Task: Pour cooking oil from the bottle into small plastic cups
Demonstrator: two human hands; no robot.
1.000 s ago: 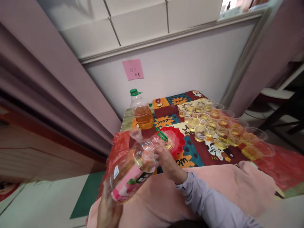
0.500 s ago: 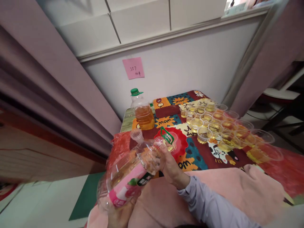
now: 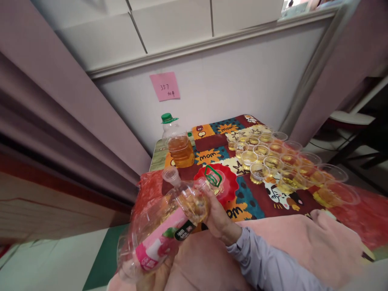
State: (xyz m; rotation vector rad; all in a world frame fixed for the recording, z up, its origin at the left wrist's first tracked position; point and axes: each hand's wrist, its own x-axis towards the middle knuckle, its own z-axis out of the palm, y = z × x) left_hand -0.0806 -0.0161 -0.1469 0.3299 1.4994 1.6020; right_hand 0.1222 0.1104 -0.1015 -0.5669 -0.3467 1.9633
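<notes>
I hold a large clear plastic bottle with a pink fruit label, tipped so that its neck points away and to the right. Amber liquid lies along its lower side and fills the neck end. My right hand is wrapped around the neck end, while my left hand supports the base from below, partly hidden. Under the neck sits a red wavy-rimmed bowl with a clear cup in it. A green plastic loop shows at the bottle's mouth. Whether liquid is flowing is not clear.
Several clear cups of pale yellow liquid stand close together on the right. A second bottle with a green cap stands at the back left. Clear plastic cups show just behind the held bottle. Pink cloth covers the near edge.
The view has shifted slightly. The held bottle has moved a little left, its base slightly farther left, and both hands keep their grip.
</notes>
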